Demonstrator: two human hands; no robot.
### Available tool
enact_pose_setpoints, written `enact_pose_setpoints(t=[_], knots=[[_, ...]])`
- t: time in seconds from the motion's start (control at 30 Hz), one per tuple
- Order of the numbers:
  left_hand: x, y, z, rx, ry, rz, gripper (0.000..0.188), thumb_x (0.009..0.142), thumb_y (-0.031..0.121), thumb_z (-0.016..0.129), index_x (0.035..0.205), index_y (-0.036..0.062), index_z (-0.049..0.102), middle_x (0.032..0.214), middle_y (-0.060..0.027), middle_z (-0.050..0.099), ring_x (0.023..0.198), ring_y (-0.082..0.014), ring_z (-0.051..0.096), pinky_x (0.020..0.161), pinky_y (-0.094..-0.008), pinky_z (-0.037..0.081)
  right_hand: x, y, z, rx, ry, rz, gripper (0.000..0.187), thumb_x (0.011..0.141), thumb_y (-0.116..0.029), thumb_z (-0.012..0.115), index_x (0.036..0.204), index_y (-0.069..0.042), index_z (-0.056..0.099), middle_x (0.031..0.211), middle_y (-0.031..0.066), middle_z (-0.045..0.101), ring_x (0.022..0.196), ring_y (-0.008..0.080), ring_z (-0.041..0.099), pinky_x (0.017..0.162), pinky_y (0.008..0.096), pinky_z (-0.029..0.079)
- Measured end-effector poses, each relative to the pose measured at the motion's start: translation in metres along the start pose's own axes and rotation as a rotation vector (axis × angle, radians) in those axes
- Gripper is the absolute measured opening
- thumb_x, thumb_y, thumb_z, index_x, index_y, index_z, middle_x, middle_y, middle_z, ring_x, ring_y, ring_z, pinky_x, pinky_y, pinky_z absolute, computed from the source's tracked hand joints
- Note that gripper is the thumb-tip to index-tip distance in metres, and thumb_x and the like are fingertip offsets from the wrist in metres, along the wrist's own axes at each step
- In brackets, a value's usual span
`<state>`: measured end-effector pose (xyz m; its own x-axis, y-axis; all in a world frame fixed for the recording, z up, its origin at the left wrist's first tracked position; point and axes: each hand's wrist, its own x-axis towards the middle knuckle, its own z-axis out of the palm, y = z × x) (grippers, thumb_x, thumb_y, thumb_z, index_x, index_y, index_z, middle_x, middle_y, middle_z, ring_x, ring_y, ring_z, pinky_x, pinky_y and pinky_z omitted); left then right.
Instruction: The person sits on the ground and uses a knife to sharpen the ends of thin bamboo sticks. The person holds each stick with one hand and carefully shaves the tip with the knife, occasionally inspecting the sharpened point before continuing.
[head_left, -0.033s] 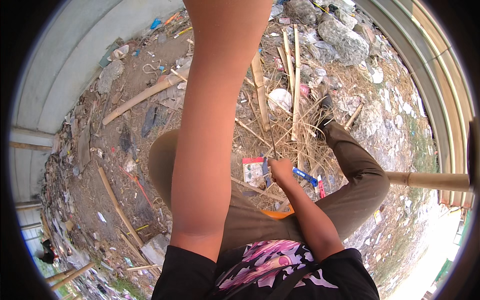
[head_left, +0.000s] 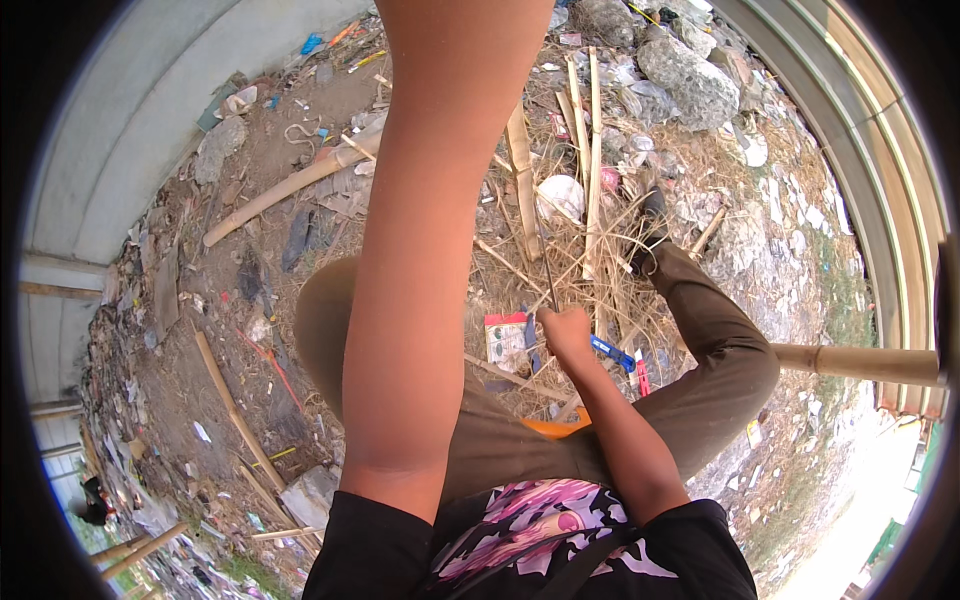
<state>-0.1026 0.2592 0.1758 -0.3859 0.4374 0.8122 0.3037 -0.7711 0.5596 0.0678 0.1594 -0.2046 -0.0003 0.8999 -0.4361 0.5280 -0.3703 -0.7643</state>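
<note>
My left forearm (head_left: 415, 250) reaches straight up across the view, and its hand lies beyond the top edge. Low in the middle, my right hand (head_left: 567, 333) is closed around a knife; its handle is hidden in the fist. The knife's thin dark blade (head_left: 549, 284) points away from me, its far end at the near end of a split bamboo strip (head_left: 523, 185). Whether blade and strip touch, I cannot tell. Beside the right hand lie a blue-handled tool (head_left: 611, 353) and a red-and-white packet (head_left: 507, 342).
Two more bamboo strips (head_left: 593, 165) lie ahead among dry shavings (head_left: 620, 275). A thick bamboo pole (head_left: 285, 198) rests at the left, with large rocks (head_left: 688, 80) at the far right. Another bamboo pole (head_left: 860, 361) juts in beside my right knee. Litter covers the ground.
My right hand has shifted slightly forward and to the right with the knife. The left forearm has moved a little to the right at its far end.
</note>
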Motion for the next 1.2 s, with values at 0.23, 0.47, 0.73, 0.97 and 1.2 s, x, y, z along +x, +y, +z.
enact_pose_setpoints(t=[0.23, 0.47, 0.73, 0.97, 1.2], knots=[[-0.008, -0.01, -0.006, 0.01, 0.013, 0.049, 0.054, 0.108, 0.044, 0.04, 0.063, 0.0159, 0.039, 0.05, 0.0069, 0.031, 0.04, -0.0046, 0.028, 0.036, -0.0219, 0.024, -0.036, -0.124, -0.043, 0.59, 0.22, -0.849, 0.036, 0.094, 0.0, 0.061, 0.063, -0.005, 0.044, 0.056, -0.0032, 0.043, 0.053, 0.004, 0.035, 0.049, 0.0246, 0.028], [0.0, -0.003, -0.001, -0.002, 0.032, -0.036, 0.054, 0.108, 0.044, 0.041, 0.062, 0.0161, 0.038, 0.05, 0.0064, 0.03, 0.039, -0.0047, 0.026, 0.035, -0.0219, 0.021, 0.006, 0.012, 0.023, 0.4, -0.157, 0.354, 0.03, 0.084, -0.018, 0.066, 0.062, -0.003, 0.053, 0.052, 0.0035, 0.048, 0.041, 0.0136, 0.042, 0.042, 0.0332, 0.033], [-0.006, -0.017, -0.009, -0.032, -0.039, 0.094, 0.054, 0.108, 0.043, 0.041, 0.062, 0.0162, 0.037, 0.051, 0.0061, 0.03, 0.039, -0.0044, 0.024, 0.034, -0.0216, 0.021, -0.008, -0.078, -0.038, 0.586, 0.166, -0.509, 0.035, 0.095, -0.01, 0.063, 0.064, -0.007, 0.047, 0.055, -0.0073, 0.04, 0.054, 0.0023, 0.033, 0.048, 0.0257, 0.025], [-0.004, 0.002, 0.001, 0.018, 0.028, -0.172, 0.056, 0.106, 0.052, 0.039, 0.064, 0.0159, 0.036, 0.052, 0.0059, 0.031, 0.04, -0.0044, 0.027, 0.034, -0.0212, 0.022, 0.011, 0.069, 0.043, -0.318, 0.125, 0.102, 0.041, 0.082, -0.034, 0.069, 0.081, 0.007, 0.068, 0.07, 0.024, 0.067, 0.068, 0.0381, 0.068, 0.065, 0.0455, 0.053], [-0.001, 0.023, -0.021, 0.045, 0.047, -0.045, 0.053, 0.104, 0.055, 0.043, 0.068, 0.0152, 0.042, 0.053, 0.0069, 0.032, 0.04, -0.0043, 0.026, 0.033, -0.0203, 0.02, 0.026, 0.006, 0.015, 0.084, -0.054, 0.241, 0.051, 0.077, -0.04, 0.069, 0.073, 0.011, 0.066, 0.069, 0.0267, 0.066, 0.067, 0.0383, 0.068, 0.069, 0.0476, 0.052]])
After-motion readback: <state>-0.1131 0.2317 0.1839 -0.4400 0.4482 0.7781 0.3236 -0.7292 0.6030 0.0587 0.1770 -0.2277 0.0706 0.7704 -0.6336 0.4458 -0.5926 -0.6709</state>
